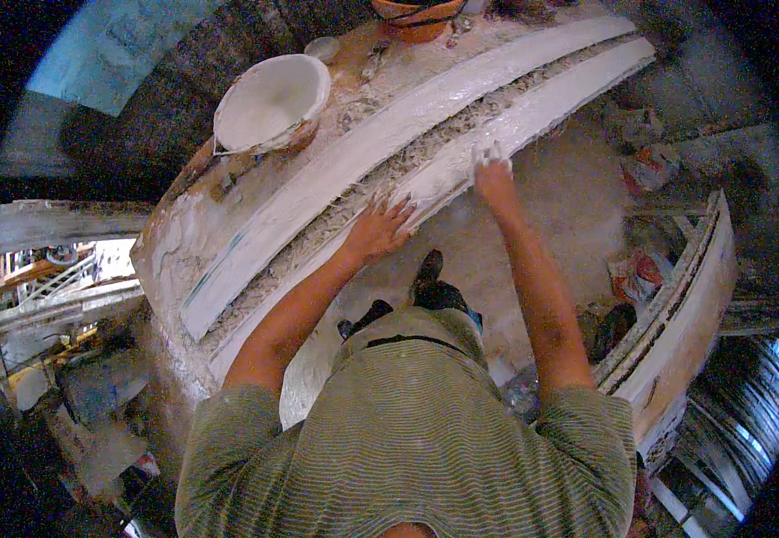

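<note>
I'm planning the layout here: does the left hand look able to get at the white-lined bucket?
Probably yes: the left hand looks empty and nothing upright blocks the way across the white strips to the white-lined bucket, whose mouth is uncovered; leaning may help.

Text, labels, brands, numbers, signs checked: none legible on any surface in head view; view grainy, fine detail unresolved

a long, glossy white strip [533,112] lies along the near side of the worktable [174,224].
</note>
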`<state>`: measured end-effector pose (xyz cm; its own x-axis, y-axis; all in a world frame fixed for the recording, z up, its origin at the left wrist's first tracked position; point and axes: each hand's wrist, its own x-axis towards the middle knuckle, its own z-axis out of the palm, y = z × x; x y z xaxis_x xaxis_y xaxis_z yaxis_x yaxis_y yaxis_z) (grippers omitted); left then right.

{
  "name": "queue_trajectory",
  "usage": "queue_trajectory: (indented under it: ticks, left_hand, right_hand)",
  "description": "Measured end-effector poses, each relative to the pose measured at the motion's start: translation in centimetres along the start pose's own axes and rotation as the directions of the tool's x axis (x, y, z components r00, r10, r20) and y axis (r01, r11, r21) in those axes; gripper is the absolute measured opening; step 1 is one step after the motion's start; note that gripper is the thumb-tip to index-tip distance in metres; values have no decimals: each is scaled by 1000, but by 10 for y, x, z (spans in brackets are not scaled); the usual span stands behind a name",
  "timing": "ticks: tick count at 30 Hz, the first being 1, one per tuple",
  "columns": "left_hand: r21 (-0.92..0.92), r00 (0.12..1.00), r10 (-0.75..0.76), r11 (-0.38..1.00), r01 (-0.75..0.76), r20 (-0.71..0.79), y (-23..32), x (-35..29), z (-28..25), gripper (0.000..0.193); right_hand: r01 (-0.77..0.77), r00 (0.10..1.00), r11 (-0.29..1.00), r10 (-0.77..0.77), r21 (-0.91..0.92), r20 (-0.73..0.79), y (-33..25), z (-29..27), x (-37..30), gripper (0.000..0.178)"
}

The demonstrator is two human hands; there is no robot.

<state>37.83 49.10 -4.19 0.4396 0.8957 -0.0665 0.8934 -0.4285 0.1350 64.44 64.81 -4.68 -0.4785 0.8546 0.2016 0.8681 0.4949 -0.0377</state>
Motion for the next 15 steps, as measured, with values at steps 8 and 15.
queue_trajectory:
  ticks: [8, 15]
  left_hand:
    - [-103, 988, -66, 991, 80, 137, -1, -39, -3, 70]
    - [-124, 951, -184, 968, 220, 249, -4, -109, -30, 73]
  right_hand:
    - [189, 971, 861, -234, 472, 39, -128, -20, -88, 72]
    - [54, 904, 998, -34, -37, 426, 15, 59, -46, 60]
